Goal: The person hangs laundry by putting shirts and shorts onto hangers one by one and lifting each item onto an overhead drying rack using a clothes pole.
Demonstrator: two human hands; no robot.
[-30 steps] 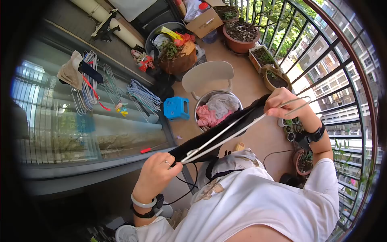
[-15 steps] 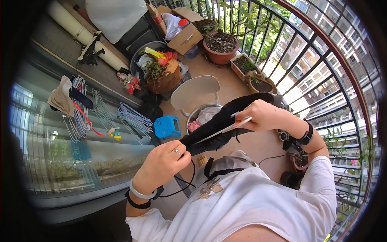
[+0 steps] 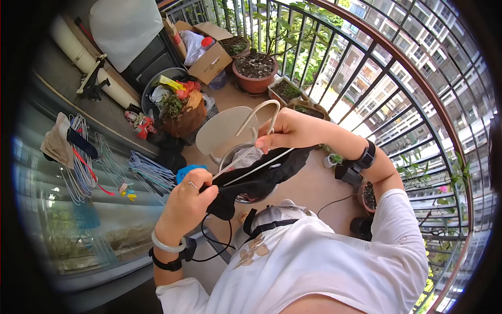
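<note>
As we look down in the head view, our right hand (image 3: pixel 282 131) has its thumb and fingers clamped on a thin white clothes hanger (image 3: pixel 256 168), close to its curved hook. Our left hand (image 3: pixel 188 201) has its fingers curled around the hanger's left end; whether they also pinch the soft black cloth garment (image 3: pixel 251 183), we cannot tell. This garment lies along the hanger between our hands, partly hiding a round silver metal basin (image 3: pixel 261 198). Beyond stands a beige chair (image 3: pixel 219 131); left, we see pale-blue wire hangers (image 3: pixel 151 170).
</note>
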